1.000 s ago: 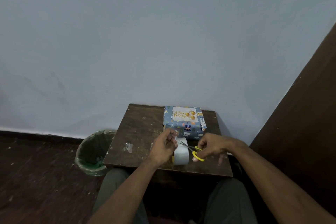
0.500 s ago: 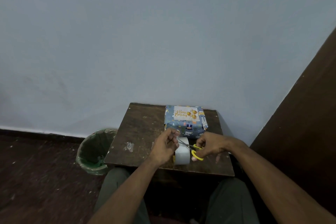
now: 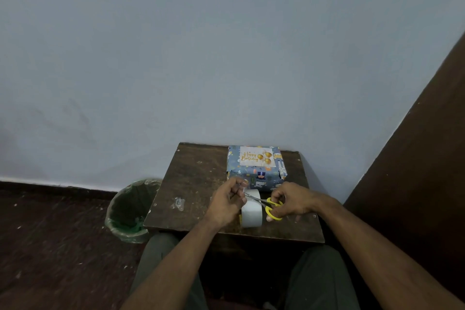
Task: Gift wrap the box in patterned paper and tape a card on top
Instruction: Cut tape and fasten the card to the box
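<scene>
We note the wrapped box (image 3: 255,171) at the table's (image 3: 196,184) far edge, card (image 3: 256,156) lying on top; right hand (image 3: 293,200) grips yellow scissors (image 3: 270,206) over the tape roll (image 3: 251,211); left hand (image 3: 227,200) pinches what appears to be a tape strip.

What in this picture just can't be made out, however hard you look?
All in the head view:
- Any tape strip pinched by the left hand: clear, too thin, hidden by curled fingers.
- Scissors blade tips: behind those fingers.
- Whether the card on the wrapped box is taped yet: too small.
- Near side of the tape roll: covered by the left hand.
- Right hand fingers in the handles: partly hidden.
</scene>
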